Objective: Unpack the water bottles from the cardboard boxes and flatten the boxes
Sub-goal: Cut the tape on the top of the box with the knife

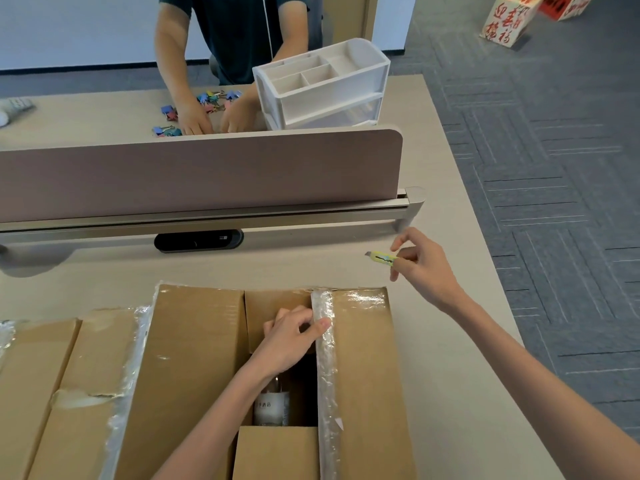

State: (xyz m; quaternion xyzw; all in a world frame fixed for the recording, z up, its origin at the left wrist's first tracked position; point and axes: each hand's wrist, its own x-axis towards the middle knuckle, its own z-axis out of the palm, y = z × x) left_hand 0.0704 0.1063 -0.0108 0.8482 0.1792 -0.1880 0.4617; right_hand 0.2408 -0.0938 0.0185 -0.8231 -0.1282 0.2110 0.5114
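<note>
The taped flap edge (325, 341) of the box (194, 358) at lower centre is pinched by the left hand (289, 336); a small yellow cutter (382, 259) is pinched in the right hand (424, 266) fingers, right of centre.

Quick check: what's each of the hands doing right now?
Left hand: gripping the taped flap edge of the open cardboard box.
Right hand: closed on a yellow utility knife.

Left hand (292, 336) grips taped flap edge of open brown cardboard box (194, 368) on beige desk (450, 393). Right hand (424, 268) holds small yellow utility knife (382, 259) above desk. Clear labelled water bottle (272, 407) visible inside box.
</note>
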